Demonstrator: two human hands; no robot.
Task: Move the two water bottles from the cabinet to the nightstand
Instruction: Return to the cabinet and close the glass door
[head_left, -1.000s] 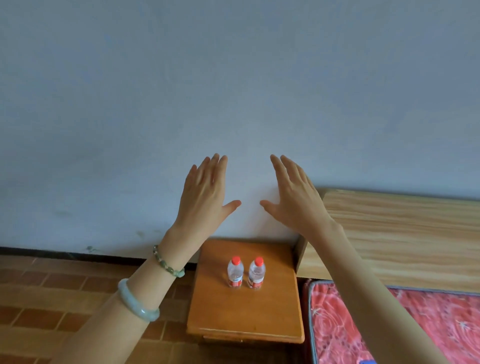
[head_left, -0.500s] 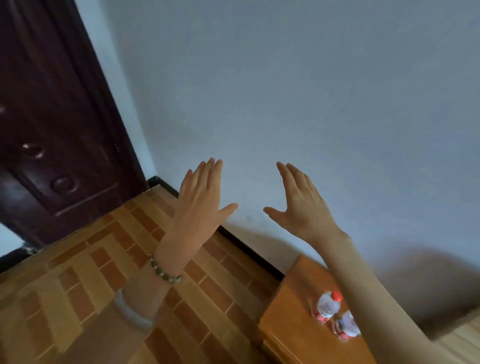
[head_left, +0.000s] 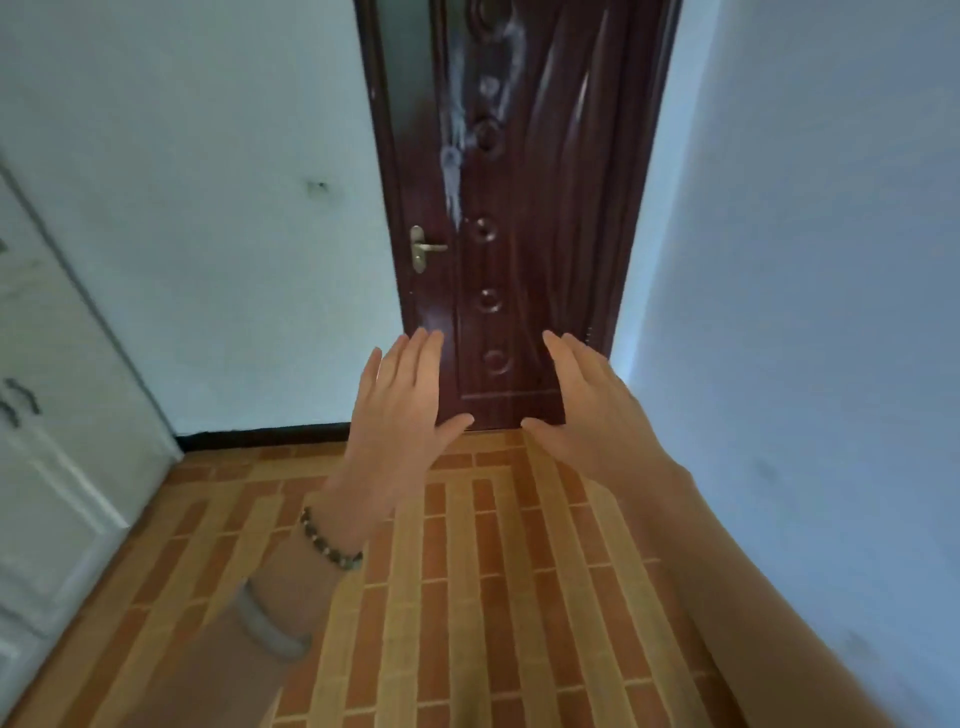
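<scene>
My left hand and my right hand are raised in front of me, palms forward, fingers spread, holding nothing. The left wrist wears a bead bracelet and a pale bangle. Neither water bottle nor the nightstand is in view. A white cabinet with dark handles runs along the left edge.
A dark brown door with a brass handle stands straight ahead between pale walls. The floor is orange and tan brick-pattern tile. A blue-white wall closes the right side.
The view has swung left: the nightstand with the two bottles and the bed have left the frame, and the door and white cabinet have come in. Both hands stay raised and empty.
</scene>
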